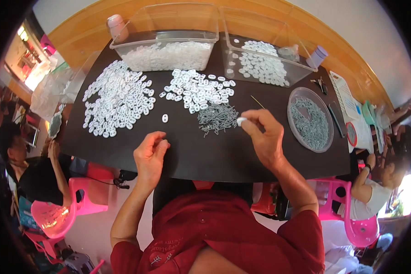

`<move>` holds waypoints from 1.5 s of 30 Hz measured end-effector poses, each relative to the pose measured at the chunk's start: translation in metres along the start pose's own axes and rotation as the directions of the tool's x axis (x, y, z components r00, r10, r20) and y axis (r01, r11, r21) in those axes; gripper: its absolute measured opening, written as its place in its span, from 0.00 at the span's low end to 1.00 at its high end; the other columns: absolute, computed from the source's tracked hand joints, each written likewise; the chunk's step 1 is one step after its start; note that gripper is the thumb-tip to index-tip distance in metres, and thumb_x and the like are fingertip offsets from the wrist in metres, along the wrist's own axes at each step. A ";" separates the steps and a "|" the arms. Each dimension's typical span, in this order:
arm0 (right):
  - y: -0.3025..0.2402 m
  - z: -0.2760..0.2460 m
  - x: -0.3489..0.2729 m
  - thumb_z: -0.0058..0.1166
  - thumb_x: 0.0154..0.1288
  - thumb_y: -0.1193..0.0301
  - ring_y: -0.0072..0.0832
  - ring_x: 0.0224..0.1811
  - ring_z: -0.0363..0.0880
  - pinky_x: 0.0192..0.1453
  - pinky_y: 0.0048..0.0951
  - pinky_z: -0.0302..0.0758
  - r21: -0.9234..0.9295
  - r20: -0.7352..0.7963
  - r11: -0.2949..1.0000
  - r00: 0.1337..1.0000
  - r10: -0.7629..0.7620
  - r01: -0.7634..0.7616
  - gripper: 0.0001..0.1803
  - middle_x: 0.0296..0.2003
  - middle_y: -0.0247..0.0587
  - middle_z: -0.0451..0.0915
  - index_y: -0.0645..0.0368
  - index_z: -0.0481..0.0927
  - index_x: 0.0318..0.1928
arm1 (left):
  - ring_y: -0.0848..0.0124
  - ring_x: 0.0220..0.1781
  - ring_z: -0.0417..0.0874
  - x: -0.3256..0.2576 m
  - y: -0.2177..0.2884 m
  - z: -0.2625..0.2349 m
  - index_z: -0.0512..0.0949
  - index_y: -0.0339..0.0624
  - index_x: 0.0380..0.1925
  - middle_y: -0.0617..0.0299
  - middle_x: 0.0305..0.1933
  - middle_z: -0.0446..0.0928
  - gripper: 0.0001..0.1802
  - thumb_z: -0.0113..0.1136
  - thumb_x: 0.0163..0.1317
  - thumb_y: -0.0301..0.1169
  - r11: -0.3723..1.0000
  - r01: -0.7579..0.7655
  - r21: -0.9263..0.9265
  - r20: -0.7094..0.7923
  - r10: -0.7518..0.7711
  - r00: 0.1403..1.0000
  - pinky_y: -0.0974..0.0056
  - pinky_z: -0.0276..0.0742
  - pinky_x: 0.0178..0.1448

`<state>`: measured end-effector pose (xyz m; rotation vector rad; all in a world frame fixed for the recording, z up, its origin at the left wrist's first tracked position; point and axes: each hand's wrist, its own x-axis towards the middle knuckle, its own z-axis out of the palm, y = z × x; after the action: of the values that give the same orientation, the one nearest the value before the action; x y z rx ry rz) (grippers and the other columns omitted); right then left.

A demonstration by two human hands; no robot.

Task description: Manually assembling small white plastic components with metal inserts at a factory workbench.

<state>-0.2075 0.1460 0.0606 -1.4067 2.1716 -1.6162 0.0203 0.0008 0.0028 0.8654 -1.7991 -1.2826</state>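
My right hand pinches a small white plastic piece between thumb and fingers, just right of a heap of grey screws. Over the table's front part, my left hand is closed, thumb against curled fingers; anything inside is too small or hidden to tell. One white oval two-hole piece lies alone beyond it. A large pile of such white pieces covers the table's left side. Behind the screws spreads a smaller pile of white two-hole pieces.
Two clear plastic bins with white parts stand at the back. To the right are a round tub of grey screws, pliers and a lilac bottle. People sit on pink chairs at both sides.
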 end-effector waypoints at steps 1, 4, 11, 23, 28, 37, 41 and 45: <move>-0.001 -0.001 0.010 0.58 0.54 0.78 0.30 0.29 0.75 0.34 0.29 0.72 -0.049 -0.015 0.999 1.000 0.001 -0.001 0.07 0.29 0.41 0.76 0.62 0.80 0.35 | 0.78 0.32 0.78 0.003 -0.002 -0.004 0.76 0.33 0.40 0.63 0.29 0.78 0.09 0.57 0.59 0.22 0.999 0.030 0.009 -0.007 -0.030 1.000 0.72 0.74 0.39; -0.012 -0.016 0.060 0.55 0.59 0.73 0.36 0.36 0.79 0.42 0.32 0.74 -0.228 -0.159 0.965 0.973 -0.167 0.129 0.08 0.32 0.47 0.80 0.66 0.80 0.37 | 0.75 0.32 0.80 0.021 -0.009 -0.013 0.76 0.35 0.41 0.58 0.29 0.79 0.10 0.57 0.58 0.23 0.986 -0.008 0.168 -0.008 0.009 1.000 0.70 0.74 0.38; 0.016 -0.050 0.160 0.56 0.56 0.73 0.44 0.42 0.75 0.46 0.41 0.70 -0.700 -0.153 0.667 0.859 -0.488 0.254 0.09 0.35 0.48 0.79 0.59 0.80 0.38 | 0.58 0.35 0.80 0.053 -0.016 -0.017 0.78 0.38 0.38 0.53 0.31 0.79 0.10 0.58 0.53 0.23 0.908 -0.176 0.379 -0.029 0.202 0.979 0.61 0.75 0.41; 0.020 0.029 0.043 0.57 0.51 0.79 0.38 0.32 0.74 0.35 0.35 0.70 -0.408 0.308 0.696 0.807 -0.504 0.591 0.06 0.29 0.40 0.77 0.59 0.79 0.32 | 0.60 0.37 0.75 0.077 -0.025 0.009 0.80 0.43 0.33 0.58 0.30 0.72 0.08 0.61 0.50 0.26 0.628 -0.430 0.648 0.243 0.365 0.899 0.58 0.71 0.39; 0.017 0.053 0.016 0.53 0.44 0.82 0.37 0.29 0.70 0.31 0.34 0.68 -0.279 0.379 0.747 0.784 -0.492 0.603 0.11 0.24 0.38 0.71 0.57 0.80 0.31 | 0.60 0.35 0.75 0.082 -0.017 0.023 0.80 0.44 0.34 0.59 0.29 0.73 0.09 0.61 0.51 0.24 0.684 -0.452 0.573 0.238 0.390 0.890 0.59 0.71 0.39; 0.022 0.061 -0.009 0.52 0.40 0.82 0.33 0.31 0.67 0.37 0.31 0.67 -0.300 0.471 0.739 0.767 -0.435 0.603 0.15 0.26 0.36 0.69 0.58 0.81 0.32 | 0.59 0.34 0.76 0.104 -0.030 0.041 0.81 0.46 0.28 0.59 0.27 0.72 0.06 0.62 0.47 0.25 0.580 -0.586 0.566 0.314 0.506 0.804 0.57 0.72 0.36; 0.023 0.055 -0.008 0.53 0.41 0.83 0.34 0.30 0.69 0.33 0.31 0.68 -0.304 0.408 0.757 0.797 -0.446 0.579 0.14 0.26 0.37 0.70 0.59 0.81 0.33 | 0.58 0.34 0.76 0.111 -0.024 0.038 0.78 0.44 0.26 0.57 0.27 0.72 0.03 0.62 0.50 0.26 0.642 -0.531 0.553 0.332 0.414 0.847 0.56 0.70 0.36; 0.030 0.053 -0.006 0.54 0.43 0.83 0.34 0.28 0.70 0.31 0.32 0.68 -0.326 0.366 0.778 0.830 -0.420 0.537 0.13 0.26 0.37 0.73 0.58 0.81 0.34 | 0.59 0.35 0.76 0.114 -0.022 0.036 0.80 0.45 0.30 0.58 0.27 0.72 0.08 0.65 0.47 0.25 0.629 -0.574 0.523 0.352 0.454 0.818 0.57 0.71 0.37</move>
<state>-0.1922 0.1130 0.0110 -2.3225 2.1778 -0.9720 -0.0649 -0.0860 -0.0051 0.4655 -2.4457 -0.3925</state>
